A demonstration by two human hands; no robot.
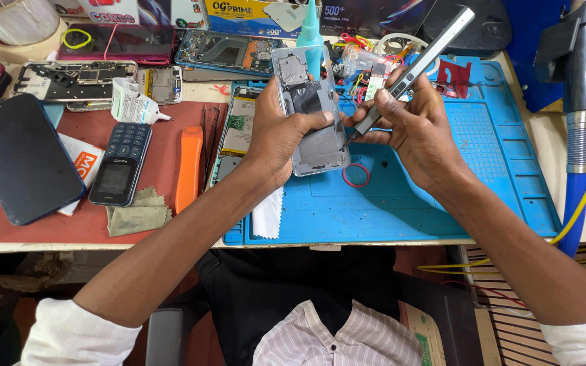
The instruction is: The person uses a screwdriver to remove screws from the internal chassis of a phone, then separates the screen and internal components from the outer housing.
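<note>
My left hand (281, 134) grips an opened grey phone body (315, 146), held upright over the blue work mat (401, 203), inner side facing me. My right hand (418, 122) holds a slim grey electric screwdriver (420, 62) like a pen, its tip touching the phone's right edge near my left thumb. A small red ring (356, 175) lies on the mat just below the phone.
A red mat (164, 146) on the left carries a keypad phone (121, 163), an orange pry tool (188, 167), a dark smartphone (22, 157), a glue tube (133, 105) and a cloth (138, 213). Several opened phone frames (228, 51) and a teal bottle (310, 34) lie behind. Hoses (581, 135) hang at right.
</note>
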